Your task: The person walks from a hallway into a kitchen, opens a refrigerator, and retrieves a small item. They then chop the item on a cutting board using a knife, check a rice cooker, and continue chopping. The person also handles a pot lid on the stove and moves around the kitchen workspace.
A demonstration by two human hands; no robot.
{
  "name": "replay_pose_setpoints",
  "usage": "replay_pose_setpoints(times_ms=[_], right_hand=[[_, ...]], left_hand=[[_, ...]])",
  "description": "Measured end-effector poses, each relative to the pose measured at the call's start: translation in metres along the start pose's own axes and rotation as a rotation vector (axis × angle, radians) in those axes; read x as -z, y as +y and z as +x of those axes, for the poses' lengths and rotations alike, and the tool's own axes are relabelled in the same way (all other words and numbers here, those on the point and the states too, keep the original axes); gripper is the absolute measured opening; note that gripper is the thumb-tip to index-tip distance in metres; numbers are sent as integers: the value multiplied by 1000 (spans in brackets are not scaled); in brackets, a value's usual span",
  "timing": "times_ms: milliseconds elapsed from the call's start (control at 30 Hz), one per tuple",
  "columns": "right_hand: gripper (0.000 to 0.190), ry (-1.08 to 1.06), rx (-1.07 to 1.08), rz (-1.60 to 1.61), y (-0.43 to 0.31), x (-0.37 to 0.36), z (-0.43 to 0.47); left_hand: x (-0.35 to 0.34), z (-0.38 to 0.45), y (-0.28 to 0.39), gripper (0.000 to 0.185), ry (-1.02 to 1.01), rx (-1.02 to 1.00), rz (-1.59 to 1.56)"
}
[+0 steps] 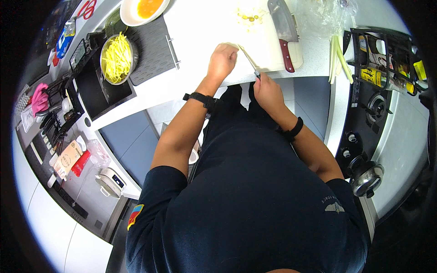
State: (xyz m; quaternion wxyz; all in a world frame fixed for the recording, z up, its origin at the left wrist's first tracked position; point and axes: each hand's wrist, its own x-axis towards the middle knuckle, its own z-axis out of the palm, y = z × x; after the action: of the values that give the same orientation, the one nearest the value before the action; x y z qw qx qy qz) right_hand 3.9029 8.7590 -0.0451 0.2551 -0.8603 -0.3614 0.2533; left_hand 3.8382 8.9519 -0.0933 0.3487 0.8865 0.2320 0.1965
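My right hand (268, 90) grips the dark handle of a small knife (251, 63) at the counter's front edge. Its narrow blade points up and left, with a pale bit at the tip. My left hand (223, 59) is curled just left of the tip; whether its fingers hold anything is hidden. Beyond both hands, small pale and brownish slices (251, 17) lie scattered on a whitish cutting board (297, 60). A cleaver (282, 20) with a red-brown handle rests along the board's right side.
Pale green stalks (336, 63) and clear plastic bags (324, 17) lie to the right, near a bottle rack (385, 65) and gas hob (362, 109). Leftward are a metal bowl of yellow strips (117, 59), a bowl of orange liquid (128, 15) and a grey mat (150, 51).
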Motion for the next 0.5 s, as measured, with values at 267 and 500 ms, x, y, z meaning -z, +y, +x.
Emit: replay_pose_setpoints(times_ms=[267,500], right_hand=[[20,-37,-3,-16,2,-3,5],[21,-31,-74,38,7,-7,13]], left_hand=[[-1,1,0,11,-1,-27,5],[-5,-1,-3,8,1,75,30]])
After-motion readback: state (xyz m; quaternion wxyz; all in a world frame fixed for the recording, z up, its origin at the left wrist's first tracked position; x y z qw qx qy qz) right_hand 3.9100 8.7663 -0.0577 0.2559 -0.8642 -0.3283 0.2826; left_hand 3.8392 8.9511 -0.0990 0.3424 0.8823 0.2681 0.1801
